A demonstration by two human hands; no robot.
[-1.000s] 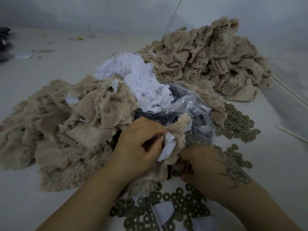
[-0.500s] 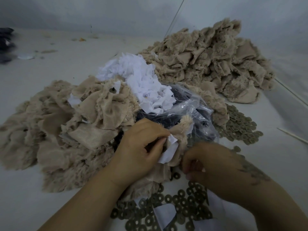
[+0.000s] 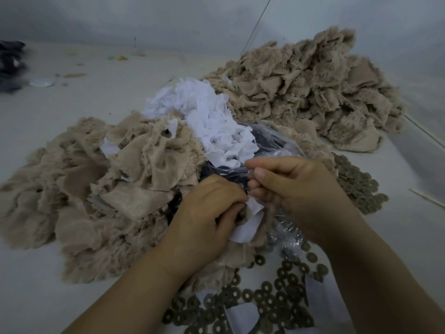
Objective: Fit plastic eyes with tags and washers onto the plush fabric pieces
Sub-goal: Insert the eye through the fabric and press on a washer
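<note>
Head view: the left hand [image 3: 207, 220] sits near the middle, fingers curled, pinching a beige plush piece [image 3: 243, 214] together with a white tag [image 3: 248, 222]. Just at its 2 o'clock, the right hand [image 3: 296, 189] has its fingers bent inward with the tips bunched beside the left hand's; whether they hold anything I cannot tell. A clear plastic bag [image 3: 272, 143] of dark parts lies at 12 o'clock behind both hands, under a heap of white tags [image 3: 204, 116]. Washers [image 3: 269, 300] are scattered at 6 o'clock, more washers [image 3: 356, 186] at 3 o'clock. Plush piles lie at 9 o'clock [image 3: 84, 184] and 1 o'clock [image 3: 310, 92].
</note>
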